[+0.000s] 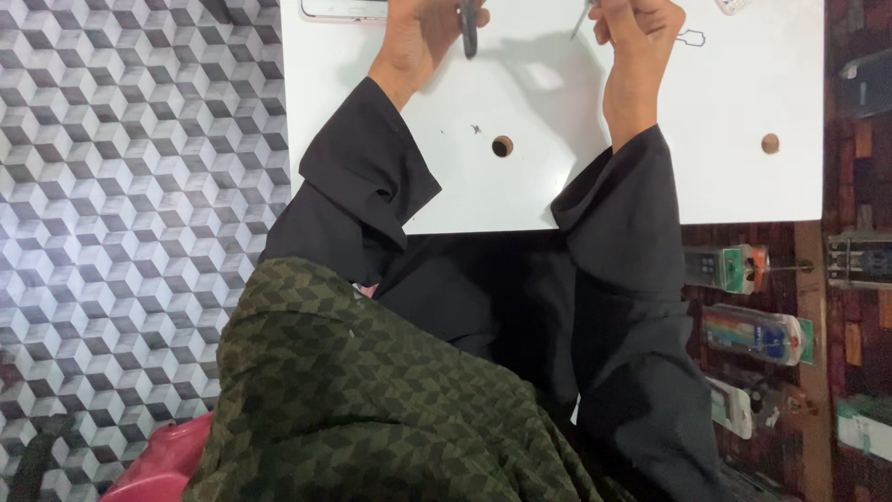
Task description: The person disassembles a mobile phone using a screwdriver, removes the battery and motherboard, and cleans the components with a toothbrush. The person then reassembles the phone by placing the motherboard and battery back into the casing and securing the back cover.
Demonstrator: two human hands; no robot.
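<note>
White tabletop (650,177) with 2 round holes fills the upper view, cube-patterned floor (121,186) to its left. At the top edge, the left hand (423,33) is closed around a dark slim tool (468,28), while the right hand (641,28) pinches a thin metal piece (581,20) just beside it.

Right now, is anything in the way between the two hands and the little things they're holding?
No. The left hand already grips a dark tool, and the right hand pinches a thin metal piece. Nothing visible sits between them.
</note>
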